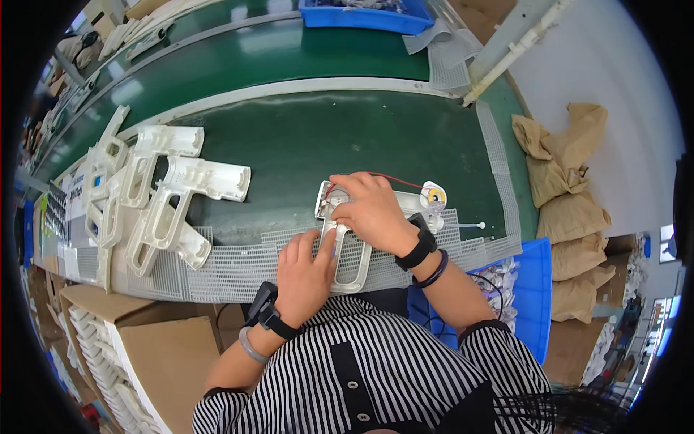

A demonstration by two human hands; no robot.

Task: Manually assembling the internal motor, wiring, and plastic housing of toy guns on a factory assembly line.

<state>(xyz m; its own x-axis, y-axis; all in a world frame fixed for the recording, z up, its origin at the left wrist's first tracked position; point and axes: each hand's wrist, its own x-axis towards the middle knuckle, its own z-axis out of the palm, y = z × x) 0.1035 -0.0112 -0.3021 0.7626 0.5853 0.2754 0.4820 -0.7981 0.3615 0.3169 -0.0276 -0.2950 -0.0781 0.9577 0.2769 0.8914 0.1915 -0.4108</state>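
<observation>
A white plastic housing half (354, 278) with a loop handle lies at the table's near edge in front of me. My left hand (305, 271) grips its handle side, the thumb and fingertips pressed to the plastic. My right hand (372, 210) is bent over the upper part of the housing, fingers closed down inside it; what the fingertips pinch is hidden. A thin red wire (394, 178) runs from near my right fingers to a round yellow-centred part (435, 195) at the housing's right end. Clear plastic pieces (432, 217) sit beside that end.
Several similar white housing halves (210, 177) are piled at the left. Grey mesh matting (238, 267) lines the near edge of the green table (303, 137). A blue bin (531, 289) of small parts stands right, a cardboard box (170, 369) lower left, brown sacks (571, 217) by the wall.
</observation>
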